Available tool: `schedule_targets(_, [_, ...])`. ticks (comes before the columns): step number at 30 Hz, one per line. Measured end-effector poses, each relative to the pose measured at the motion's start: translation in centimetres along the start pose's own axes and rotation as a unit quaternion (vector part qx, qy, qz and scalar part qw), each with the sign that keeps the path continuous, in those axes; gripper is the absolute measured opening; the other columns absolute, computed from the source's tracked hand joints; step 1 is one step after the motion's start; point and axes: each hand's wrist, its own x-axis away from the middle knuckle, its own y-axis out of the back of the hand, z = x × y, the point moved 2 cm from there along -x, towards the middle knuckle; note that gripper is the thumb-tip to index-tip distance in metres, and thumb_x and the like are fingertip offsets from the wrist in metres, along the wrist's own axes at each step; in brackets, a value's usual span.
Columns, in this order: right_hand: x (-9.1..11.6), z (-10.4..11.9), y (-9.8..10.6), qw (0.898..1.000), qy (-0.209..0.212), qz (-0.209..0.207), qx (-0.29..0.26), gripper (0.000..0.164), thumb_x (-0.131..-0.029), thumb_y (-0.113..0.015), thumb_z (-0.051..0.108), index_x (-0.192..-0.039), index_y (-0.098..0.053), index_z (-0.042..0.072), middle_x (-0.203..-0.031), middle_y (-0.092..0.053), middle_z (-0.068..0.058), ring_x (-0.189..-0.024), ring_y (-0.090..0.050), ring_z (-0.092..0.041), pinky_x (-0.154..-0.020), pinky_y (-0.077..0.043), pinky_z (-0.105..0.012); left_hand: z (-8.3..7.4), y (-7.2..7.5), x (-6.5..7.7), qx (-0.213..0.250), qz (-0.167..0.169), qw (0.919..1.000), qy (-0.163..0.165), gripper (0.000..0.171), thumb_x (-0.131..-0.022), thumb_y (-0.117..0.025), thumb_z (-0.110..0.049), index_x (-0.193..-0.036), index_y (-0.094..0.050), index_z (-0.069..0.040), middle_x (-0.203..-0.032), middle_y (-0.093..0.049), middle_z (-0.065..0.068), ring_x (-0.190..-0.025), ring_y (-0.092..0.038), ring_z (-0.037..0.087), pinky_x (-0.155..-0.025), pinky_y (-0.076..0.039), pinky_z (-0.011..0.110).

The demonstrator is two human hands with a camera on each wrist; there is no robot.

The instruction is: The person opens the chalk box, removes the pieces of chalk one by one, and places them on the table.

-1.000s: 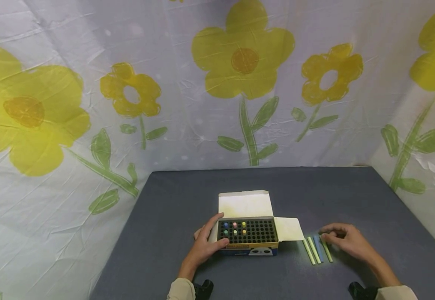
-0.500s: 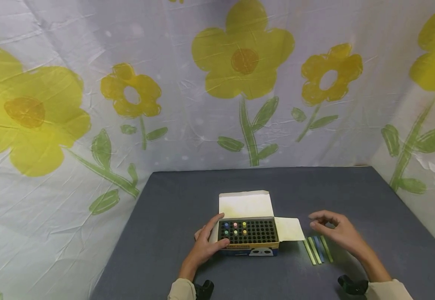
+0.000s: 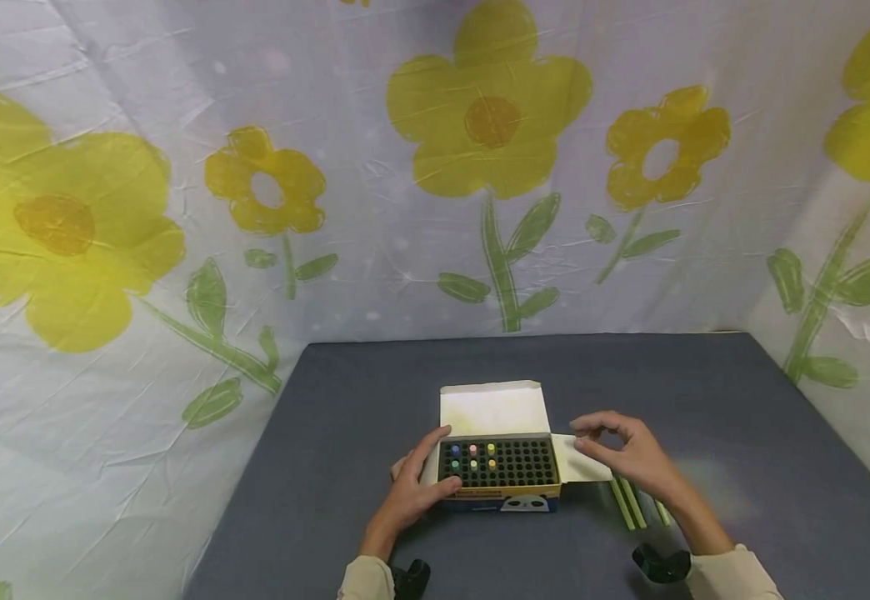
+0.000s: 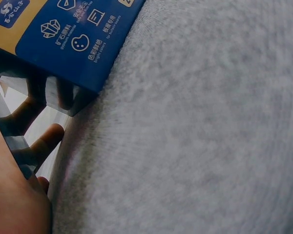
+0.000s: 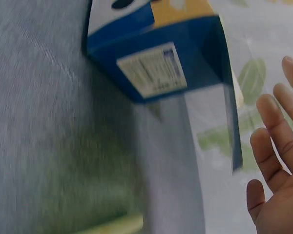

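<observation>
A blue and yellow chalk box (image 3: 542,505) stands with its flaps spread on the table. Several coloured chalk sticks show as round ends in the left part of its black holed insert (image 3: 525,458). My left hand (image 3: 405,504) holds the box's left end, thumb on the near corner; in the left wrist view its fingers (image 4: 51,138) reach around the flap. Above the right flap (image 3: 585,467), my right hand (image 3: 641,458) hovers with bent fingers, thumb and forefinger tips apart. Nothing shows in its grasp, nor in the right wrist view, where its fingers (image 5: 271,161) are loosely bent.
Several loose chalk sticks (image 3: 621,504) lie side by side on the dark table (image 3: 360,417) to the right of the box, partly covered by my right forearm. The box's lid flap (image 3: 493,408) stands up at the back. A flowered curtain (image 3: 375,250) hangs behind.
My right hand has left the loose chalk sticks, rising and moving left to above the box's right flap. The green stick it was touching stays on the table. My left hand has not moved.
</observation>
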Motion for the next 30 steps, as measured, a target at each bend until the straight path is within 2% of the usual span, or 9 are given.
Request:
schedule_targets(8, [-1.1, 0.8, -2.8, 0.999, 0.026, 0.018, -0.009, 0.022, -0.092, -0.075, 0.013, -0.114, -0.074, 0.009, -0.108, -0.07, -0.007, -0.091, -0.059, -0.012, -0.082, -0.051, -0.042, 0.1, -0.1, 0.0, 0.002, 0.004, 1.0, -0.004, 0.077, -0.086, -0.079, -0.036, -0.153, -0.041, -0.045, -0.161, -0.04, 0.004, -0.143, -0.016, 0.041, -0.102, -0.026, 0.069])
schedule_targets(12, [-1.7, 1.4, -4.2, 0.999, 0.044, 0.01, 0.022, 0.022, -0.088, -0.08, 0.015, -0.109, -0.077, 0.012, -0.1, -0.071, -0.002, -0.09, -0.057, -0.018, -0.09, -0.032, -0.049, 0.1, 0.0, 0.0, -0.002, 0.003, 1.0, -0.006, 0.077, -0.086, -0.079, -0.037, -0.153, -0.041, -0.044, -0.161, -0.04, 0.004, -0.144, -0.018, 0.041, -0.103, -0.025, 0.07])
schedule_targets(15, [-2.2, 1.9, -5.2, 0.997, 0.064, 0.004, 0.041, 0.022, -0.084, -0.083, 0.014, -0.105, -0.078, 0.013, -0.096, -0.072, 0.001, -0.088, -0.055, -0.019, -0.088, -0.017, -0.048, 0.0, 0.0, 0.0, -0.005, 0.0, 1.0, -0.001, 0.077, -0.086, -0.079, -0.039, -0.152, -0.042, -0.047, -0.161, -0.041, 0.002, -0.144, -0.017, 0.04, -0.103, -0.025, 0.07])
schedule_targets(17, [-2.5, 2.3, -5.8, 0.995, 0.083, 0.003, 0.051, 0.022, -0.082, -0.084, 0.012, -0.102, -0.078, 0.013, -0.094, -0.074, 0.002, -0.085, -0.053, -0.018, -0.085, -0.014, -0.047, -0.1, 0.0, 0.0, -0.006, -0.003, 1.0, 0.004, 0.076, -0.085, -0.08, -0.039, -0.151, -0.042, -0.049, -0.161, -0.041, 0.0, -0.143, -0.017, 0.04, -0.103, -0.026, 0.069])
schedule_targets(24, [-2.8, 3.4, -7.6, 0.989, 0.108, 0.018, 0.097, 0.02, -0.081, -0.086, 0.015, -0.099, -0.078, 0.019, -0.091, -0.073, 0.007, -0.081, -0.046, -0.007, -0.082, -0.014, -0.045, -0.3, 0.0, 0.0, -0.005, -0.005, 0.9999, 0.01, 0.077, -0.084, -0.081, -0.039, -0.15, -0.042, -0.05, -0.16, -0.042, 0.001, -0.142, -0.019, 0.039, -0.101, -0.031, 0.068])
schedule_targets(30, [-3.1, 3.7, -8.7, 0.984, 0.121, 0.024, 0.13, 0.019, -0.08, -0.086, 0.018, -0.096, -0.078, 0.024, -0.089, -0.071, 0.01, -0.079, -0.042, -0.005, -0.08, -0.013, -0.043, -0.2, 0.1, 0.0, 0.004, 0.005, 1.0, 0.004, 0.076, -0.086, -0.079, -0.037, -0.151, -0.041, -0.049, -0.161, -0.04, -0.001, -0.146, -0.024, 0.036, -0.105, -0.03, 0.068])
